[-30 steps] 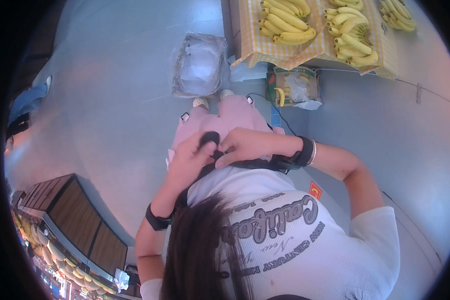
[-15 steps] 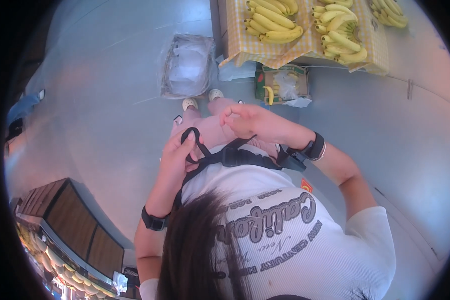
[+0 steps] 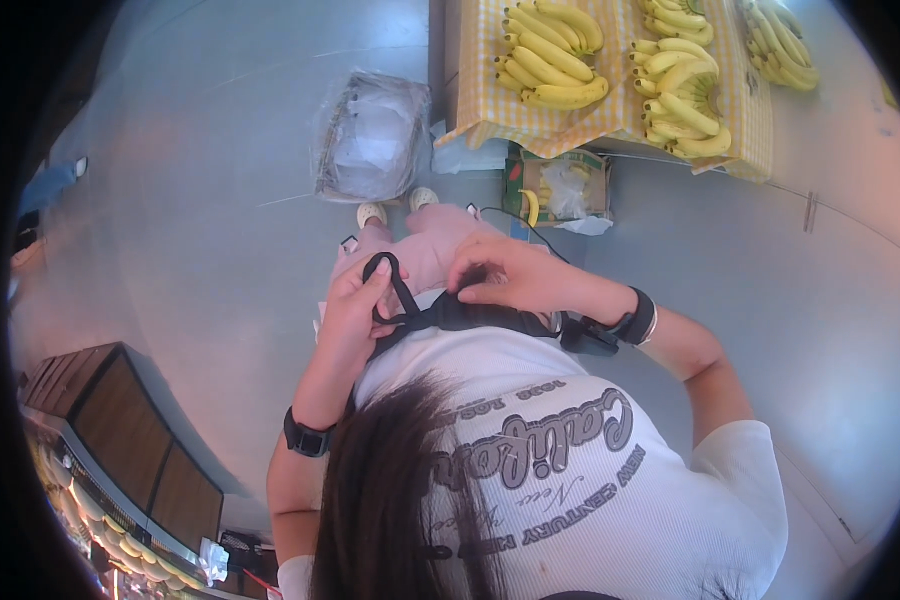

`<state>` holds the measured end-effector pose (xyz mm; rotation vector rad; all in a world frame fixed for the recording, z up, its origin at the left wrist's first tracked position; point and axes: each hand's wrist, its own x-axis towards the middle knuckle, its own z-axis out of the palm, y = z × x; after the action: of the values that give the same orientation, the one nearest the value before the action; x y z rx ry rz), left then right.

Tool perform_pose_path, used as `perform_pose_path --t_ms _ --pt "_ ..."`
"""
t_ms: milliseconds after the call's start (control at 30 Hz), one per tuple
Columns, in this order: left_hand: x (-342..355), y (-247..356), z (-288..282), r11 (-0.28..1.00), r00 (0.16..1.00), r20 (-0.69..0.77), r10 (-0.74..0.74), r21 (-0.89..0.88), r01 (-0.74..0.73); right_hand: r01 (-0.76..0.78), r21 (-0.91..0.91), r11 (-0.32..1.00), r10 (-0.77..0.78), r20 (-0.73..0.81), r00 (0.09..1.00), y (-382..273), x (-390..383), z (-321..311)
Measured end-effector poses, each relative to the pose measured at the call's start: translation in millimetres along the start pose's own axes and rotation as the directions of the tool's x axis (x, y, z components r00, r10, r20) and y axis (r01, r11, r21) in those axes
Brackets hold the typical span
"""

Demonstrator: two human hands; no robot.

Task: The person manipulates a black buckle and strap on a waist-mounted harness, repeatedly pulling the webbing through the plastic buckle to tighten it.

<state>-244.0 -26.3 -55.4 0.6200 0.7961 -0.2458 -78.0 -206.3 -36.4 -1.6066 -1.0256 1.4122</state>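
My left hand (image 3: 350,308) is closed on a looped black strap (image 3: 406,292), with the thumb pressing on the loop. The strap joins a black waist belt (image 3: 500,318) that runs across the front of my white shirt. My right hand (image 3: 518,278) is over the belt, its fingers curled toward the thumb around dark fabric that looks like part of the belt. Its fingertips are partly hidden. Beside my right wrist, a small black device (image 3: 588,338) sits at the belt's end.
Banana bunches (image 3: 560,60) lie on a table with a yellow checked cloth (image 3: 480,110) ahead. Below it is an open carton (image 3: 598,190) with bananas and plastic. A plastic-lined crate (image 3: 378,135) is on the floor by my shoes. A wooden-fronted display stand (image 3: 130,430) is at left.
My right hand has come down onto the belt, its fingers curling in around dark fabric and covering the strap and buckle area. My left hand keeps its hold on the strap loop.
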Motion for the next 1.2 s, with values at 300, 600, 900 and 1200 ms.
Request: perform_pose_path --t_ms 300,600,900,1200 --pt "-20 4 2 0.992 0.986 -0.133 0.102 0.09 -0.09 0.048 -0.313 0.949 -0.132 -0.254 0.958 -12 36 -15" --pt "-28 11 8 0.921 0.935 -0.095 0.343 0.227 -0.315 0.292 -0.757 0.584 -0.47 -0.022 0.882 29 49 -20" --pt "-30 11 16 0.968 0.97 0.041 0.242 -0.078 -0.238 0.392 -0.799 0.456 -0.565 0.081 0.821 40 52 -25" --pt "-33 40 45 0.99 0.991 0.026 0.13 -0.054 -0.129 0.394 -0.726 0.564 -0.555 0.02 0.832 49 47 -17"
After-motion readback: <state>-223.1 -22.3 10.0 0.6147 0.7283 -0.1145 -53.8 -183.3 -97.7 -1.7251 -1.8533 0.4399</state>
